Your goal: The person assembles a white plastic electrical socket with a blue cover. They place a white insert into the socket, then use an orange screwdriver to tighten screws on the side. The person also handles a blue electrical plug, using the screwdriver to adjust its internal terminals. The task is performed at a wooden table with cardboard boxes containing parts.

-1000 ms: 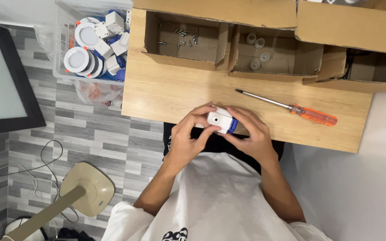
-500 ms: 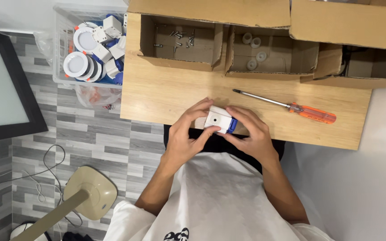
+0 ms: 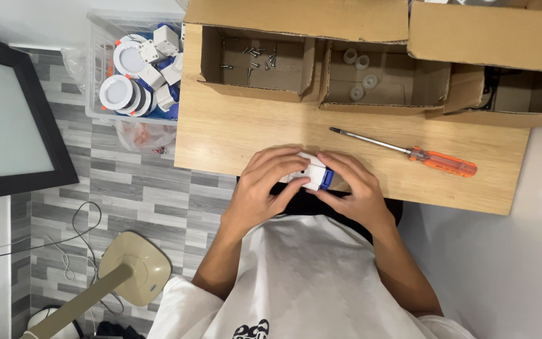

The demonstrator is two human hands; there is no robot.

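Both my hands hold a small white box-shaped part with a blue end [image 3: 313,174] at the near edge of the wooden table [image 3: 233,135]. My left hand [image 3: 266,188] wraps its left side, fingers curled over the top. My right hand [image 3: 352,188] grips its right side by the blue end. An orange-handled screwdriver [image 3: 409,152] lies on the table to the right of my hands, untouched.
Open cardboard boxes stand along the table's far edge: one with screws [image 3: 255,59], one with small white rings [image 3: 362,78], one at the right [image 3: 522,94]. A clear bin of round white lamps and white parts [image 3: 136,78] sits left of the table. A dark-framed panel [image 3: 7,119] and a beige stand [image 3: 130,267] are on the floor.
The two hands have stayed on the white part and shifted it slightly between the fingers. The screwdriver has not moved.
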